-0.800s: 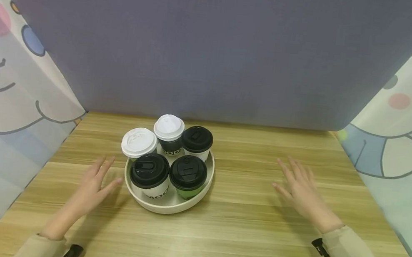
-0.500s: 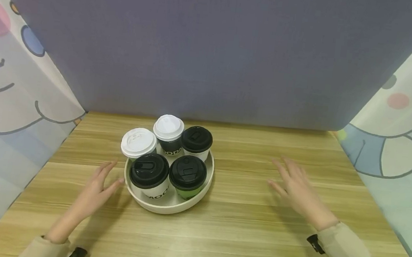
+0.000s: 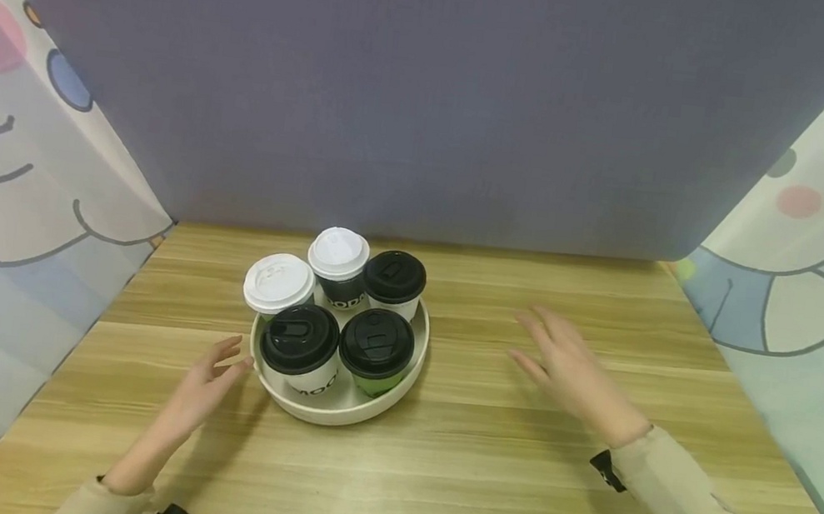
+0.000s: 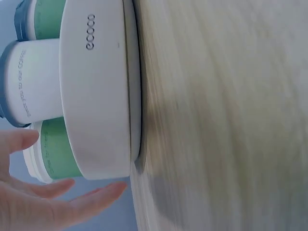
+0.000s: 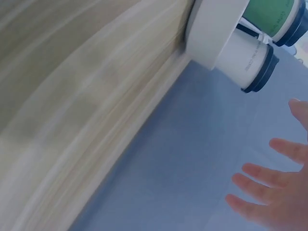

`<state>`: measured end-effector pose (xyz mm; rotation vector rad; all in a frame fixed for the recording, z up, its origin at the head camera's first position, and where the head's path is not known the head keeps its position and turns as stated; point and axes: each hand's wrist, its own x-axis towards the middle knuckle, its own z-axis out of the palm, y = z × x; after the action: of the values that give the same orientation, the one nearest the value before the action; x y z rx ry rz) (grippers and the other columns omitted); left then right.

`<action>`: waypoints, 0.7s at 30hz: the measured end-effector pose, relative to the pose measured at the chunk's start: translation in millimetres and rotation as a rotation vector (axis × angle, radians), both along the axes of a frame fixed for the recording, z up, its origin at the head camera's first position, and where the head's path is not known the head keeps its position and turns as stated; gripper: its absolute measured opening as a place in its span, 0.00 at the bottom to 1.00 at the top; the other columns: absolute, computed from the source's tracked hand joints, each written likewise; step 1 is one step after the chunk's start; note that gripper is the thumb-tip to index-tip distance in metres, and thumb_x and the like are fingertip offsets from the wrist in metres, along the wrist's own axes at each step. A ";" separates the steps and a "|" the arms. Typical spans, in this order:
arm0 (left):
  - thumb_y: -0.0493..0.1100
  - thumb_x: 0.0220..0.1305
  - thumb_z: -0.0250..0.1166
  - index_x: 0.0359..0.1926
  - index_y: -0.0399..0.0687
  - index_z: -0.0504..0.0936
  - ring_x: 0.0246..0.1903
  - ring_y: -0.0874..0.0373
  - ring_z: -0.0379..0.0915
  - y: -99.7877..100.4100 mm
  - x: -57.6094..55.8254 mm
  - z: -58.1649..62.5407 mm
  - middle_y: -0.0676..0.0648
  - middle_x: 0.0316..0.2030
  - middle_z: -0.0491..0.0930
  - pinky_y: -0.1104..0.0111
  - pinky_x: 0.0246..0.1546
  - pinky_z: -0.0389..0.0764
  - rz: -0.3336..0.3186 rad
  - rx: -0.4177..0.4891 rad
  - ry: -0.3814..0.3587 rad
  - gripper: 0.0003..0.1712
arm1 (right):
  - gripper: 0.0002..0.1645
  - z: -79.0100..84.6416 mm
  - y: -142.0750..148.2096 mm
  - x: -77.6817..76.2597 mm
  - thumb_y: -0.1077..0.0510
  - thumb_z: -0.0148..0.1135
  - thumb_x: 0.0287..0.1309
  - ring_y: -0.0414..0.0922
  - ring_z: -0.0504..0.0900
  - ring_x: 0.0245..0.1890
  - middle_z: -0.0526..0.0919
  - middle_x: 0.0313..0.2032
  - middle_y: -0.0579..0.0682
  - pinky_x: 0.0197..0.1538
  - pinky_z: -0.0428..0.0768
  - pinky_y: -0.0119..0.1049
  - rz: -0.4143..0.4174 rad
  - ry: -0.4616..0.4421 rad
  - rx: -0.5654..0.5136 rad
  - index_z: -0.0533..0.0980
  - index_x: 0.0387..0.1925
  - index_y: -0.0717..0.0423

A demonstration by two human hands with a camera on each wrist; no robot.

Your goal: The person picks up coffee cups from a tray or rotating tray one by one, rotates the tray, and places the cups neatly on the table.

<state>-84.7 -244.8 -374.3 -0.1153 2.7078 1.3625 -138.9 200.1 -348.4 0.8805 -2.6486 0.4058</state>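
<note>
A round white tray [image 3: 327, 417] with a raised rim holds several lidded paper coffee cups. At its front stand a white cup with a black lid [image 3: 299, 339] and a green cup with a black lid [image 3: 377, 344]. Behind them are two white-lidded cups [image 3: 339, 253] and another black-lidded one [image 3: 395, 277]. My left hand [image 3: 200, 392] is at the tray's left side, fingers loosely bent; whether it touches the rim I cannot tell. Over the table to the right of the tray, my right hand [image 3: 569, 374] hovers with spread fingers, holding nothing.
The wooden table [image 3: 432, 494] runs back to a grey-blue wall panel [image 3: 428, 108]. Cartoon-printed curtains [image 3: 28, 250] flank it on both sides. The tray wall shows the letters "ecoco" in the left wrist view.
My right hand has moved left towards the tray. My left hand has come closer to the tray's left rim, its fingers bending more. Tray and cups have stayed in place.
</note>
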 end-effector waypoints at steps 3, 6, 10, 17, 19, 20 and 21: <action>0.51 0.66 0.46 0.64 0.31 0.47 0.53 0.30 0.58 2.1 1.3 -1.0 0.25 0.58 0.52 0.44 0.52 0.67 0.015 0.044 -0.043 0.36 | 0.33 2.9 -7.6 -0.7 0.53 0.59 0.53 0.61 0.64 0.54 0.64 0.55 0.65 0.58 0.64 0.57 0.026 0.013 0.003 0.61 0.58 0.60; 0.50 0.66 0.47 0.64 0.31 0.46 0.51 0.33 0.62 3.8 2.3 -3.6 0.25 0.58 0.53 0.49 0.51 0.70 0.034 0.104 -0.087 0.35 | 0.33 5.0 -14.7 -1.9 0.53 0.60 0.52 0.60 0.65 0.53 0.65 0.54 0.64 0.58 0.65 0.56 0.059 0.039 0.001 0.62 0.57 0.61; 0.46 0.66 0.48 0.64 0.31 0.45 0.49 0.36 0.66 6.0 1.1 -8.9 0.25 0.58 0.54 0.59 0.46 0.77 0.073 0.226 -0.121 0.35 | 0.31 8.1 -24.0 -3.7 0.52 0.58 0.53 0.60 0.66 0.52 0.66 0.53 0.64 0.57 0.66 0.55 0.096 0.057 -0.002 0.63 0.56 0.61; 0.44 0.63 0.53 0.63 0.24 0.38 0.36 0.60 0.74 -2.6 -5.6 -35.2 0.22 0.51 0.57 0.65 0.38 0.81 0.046 0.492 -0.104 0.43 | 0.29 11.0 -39.6 -6.6 0.49 0.55 0.57 0.58 0.68 0.51 0.68 0.52 0.63 0.56 0.69 0.52 0.162 0.100 -0.031 0.64 0.55 0.61; 0.46 0.62 0.55 0.63 0.25 0.36 0.36 0.61 0.74 -1.0 -4.8 -33.8 0.24 0.51 0.57 0.65 0.40 0.80 0.046 0.528 -0.131 0.46 | 0.28 11.7 -44.0 -6.8 0.49 0.55 0.56 0.57 0.68 0.51 0.68 0.52 0.63 0.56 0.69 0.51 0.175 0.108 -0.040 0.65 0.55 0.60; 0.46 0.62 0.55 0.63 0.24 0.35 0.35 0.62 0.75 -1.0 -4.8 -34.4 0.25 0.49 0.59 0.65 0.40 0.80 0.044 0.556 -0.139 0.46 | 0.28 12.5 -46.2 -6.9 0.50 0.55 0.56 0.57 0.68 0.51 0.68 0.52 0.62 0.56 0.69 0.51 0.181 0.107 -0.043 0.65 0.55 0.60; 0.47 0.61 0.55 0.63 0.24 0.34 0.35 0.61 0.75 -0.1 -4.2 -33.6 0.26 0.49 0.60 0.64 0.41 0.80 0.045 0.579 -0.150 0.47 | 0.28 13.0 -48.2 -6.9 0.50 0.55 0.56 0.57 0.68 0.51 0.68 0.52 0.62 0.56 0.68 0.51 0.184 0.106 -0.043 0.65 0.55 0.60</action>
<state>-89.0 -244.9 -407.8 -0.2160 2.1022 1.9926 -145.8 151.9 -335.4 1.1047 -2.4625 0.4457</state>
